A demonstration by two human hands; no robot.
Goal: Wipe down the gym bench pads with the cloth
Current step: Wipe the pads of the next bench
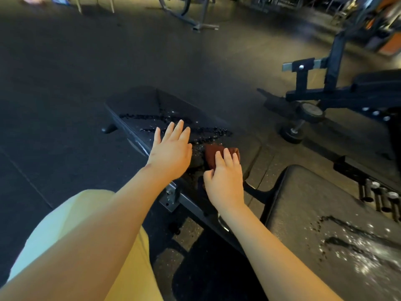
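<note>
A: What fills the view?

B: A dark rubber gym floor (65, 83) under everything, with a black metal weight rack (334, 68) at the upper right. On the floor stands a long black padded desk (138, 101), its vinyl top beaded with lines of liquid droplets (165, 117). A second black padded desk (303, 196) sits at the lower right, just beside the first, and it is wet and speckled too.

A: And the person?

B: Pale yellow shorts (65, 224) show at the lower left, with two bare forearms reaching forward over them.

A: Where is the cloth?

B: The small reddish-brown folded cloth (213, 154) lies on the near end of the long desk, toward its right edge, just below the droplet lines.

A: What are the hands doing?

B: The right hand (225, 181) presses flat on the cloth, fingers laid over it, thumb at its near left side. The left hand (171, 153) is spread wide, palm down, holding nothing, just left of the cloth over the wet pad; I cannot tell whether it touches the surface.
</note>
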